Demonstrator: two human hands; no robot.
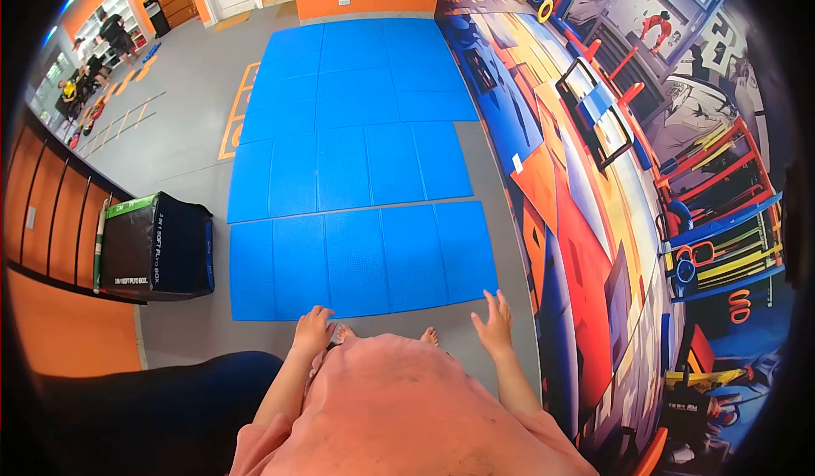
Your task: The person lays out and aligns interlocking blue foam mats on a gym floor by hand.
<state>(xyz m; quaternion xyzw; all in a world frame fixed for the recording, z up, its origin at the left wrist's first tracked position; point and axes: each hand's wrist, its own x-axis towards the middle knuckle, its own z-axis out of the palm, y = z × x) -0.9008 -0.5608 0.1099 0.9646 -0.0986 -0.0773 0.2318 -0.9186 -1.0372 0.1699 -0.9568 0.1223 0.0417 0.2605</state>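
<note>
Three blue mats [361, 259], one black box [157, 247]

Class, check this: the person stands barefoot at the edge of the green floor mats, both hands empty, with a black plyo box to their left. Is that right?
One error: the floor mats are blue, not green, as the head view shows. The rest holds: bare feet at the mat edge, left hand and right hand empty, black plyo box to the left.

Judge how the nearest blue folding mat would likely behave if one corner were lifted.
The nearest blue mat shows fold seams between panels, so it would probably bend there. It looks thin, so likely light. Its dotted texture may resist sliding.
</note>
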